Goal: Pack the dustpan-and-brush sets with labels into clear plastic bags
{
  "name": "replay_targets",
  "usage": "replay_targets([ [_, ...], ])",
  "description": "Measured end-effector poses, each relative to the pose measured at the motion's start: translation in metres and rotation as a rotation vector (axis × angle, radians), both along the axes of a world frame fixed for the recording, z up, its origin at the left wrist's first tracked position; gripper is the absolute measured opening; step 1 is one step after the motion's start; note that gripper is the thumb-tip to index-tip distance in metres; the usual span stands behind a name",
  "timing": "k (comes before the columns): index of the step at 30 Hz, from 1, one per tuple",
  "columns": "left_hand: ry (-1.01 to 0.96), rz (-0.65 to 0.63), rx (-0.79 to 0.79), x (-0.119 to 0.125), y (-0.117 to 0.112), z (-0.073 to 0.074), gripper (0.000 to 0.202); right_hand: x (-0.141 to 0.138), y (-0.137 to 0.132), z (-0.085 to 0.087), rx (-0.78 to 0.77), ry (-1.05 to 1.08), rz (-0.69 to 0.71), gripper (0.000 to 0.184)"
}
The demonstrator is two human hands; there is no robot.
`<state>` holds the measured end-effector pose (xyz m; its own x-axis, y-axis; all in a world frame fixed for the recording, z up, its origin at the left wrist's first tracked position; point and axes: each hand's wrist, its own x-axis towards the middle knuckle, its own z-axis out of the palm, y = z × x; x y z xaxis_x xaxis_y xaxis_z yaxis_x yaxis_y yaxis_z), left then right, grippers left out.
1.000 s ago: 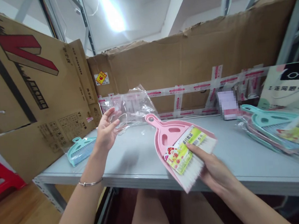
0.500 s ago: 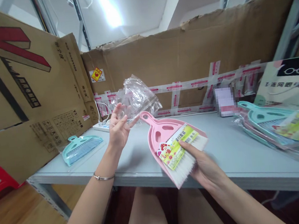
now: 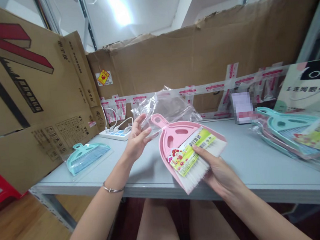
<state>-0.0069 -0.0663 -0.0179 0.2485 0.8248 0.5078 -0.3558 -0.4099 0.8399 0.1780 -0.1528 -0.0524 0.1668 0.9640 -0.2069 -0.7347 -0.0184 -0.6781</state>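
In the head view my right hand (image 3: 220, 170) grips a pink dustpan (image 3: 172, 130) by its wide lower edge, thumb on top. A white-bristled brush (image 3: 195, 175) lies in the pan under a printed green and yellow card label (image 3: 189, 151). The pan tilts above the table's front edge, its handle loop pointing up and away. Beside that handle, my left hand (image 3: 137, 139) is open with the fingers apart. A crumpled clear plastic bag (image 3: 172, 103) is just beyond the left fingers, behind the pan; whether they touch it is unclear.
A wrapped turquoise dustpan set (image 3: 88, 157) lies on the grey table (image 3: 142, 174) at left. More wrapped sets (image 3: 299, 129) are stacked at right, near a phone-like device (image 3: 243, 106). A power strip (image 3: 116, 133) sits at the back, before tall cardboard (image 3: 149, 68).
The plastic bag has moved right and spread out behind the pan. My left hand has shifted right, closer to the handle. My right hand still holds the dustpan, which is slightly higher.
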Motion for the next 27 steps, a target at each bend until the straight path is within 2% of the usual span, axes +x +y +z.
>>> replay_targets([
  [4, 0.102, -0.024, -0.079, 0.007, -0.005, -0.005, 0.070, -0.002, 0.002, -0.004, 0.044, -0.027, 0.010, 0.051],
  [8, 0.134, -0.116, -0.118, 0.008, -0.007, -0.010, 0.103, -0.004, 0.008, -0.006, 0.083, 0.002, -0.097, 0.045],
  [11, 0.157, -0.129, -0.177, 0.011, -0.007, -0.013, 0.114, -0.007, 0.016, -0.007, 0.112, 0.027, -0.171, 0.041],
  [15, 0.122, -0.073, -0.305, 0.022, -0.007, -0.018, 0.122, -0.014, 0.025, -0.006, 0.119, 0.053, -0.223, 0.037],
  [17, 0.084, -0.033, -0.352, 0.029, -0.009, -0.022, 0.114, -0.017, 0.028, -0.006, 0.089, 0.067, -0.244, 0.033],
  [19, 0.068, -0.025, -0.360, 0.034, -0.013, -0.026, 0.091, -0.020, 0.029, -0.006, 0.058, 0.069, -0.240, 0.030],
  [22, 0.153, -0.116, -0.372, 0.037, -0.020, -0.031, 0.056, -0.022, 0.029, -0.007, 0.029, 0.056, -0.196, 0.030],
  [24, 0.212, -0.177, -0.415, 0.036, -0.022, -0.033, 0.048, -0.024, 0.028, -0.006, 0.007, 0.059, -0.185, 0.031],
  [27, 0.236, -0.192, -0.506, 0.033, -0.022, -0.034, 0.046, -0.021, 0.025, 0.000, -0.035, 0.090, -0.146, 0.027],
])
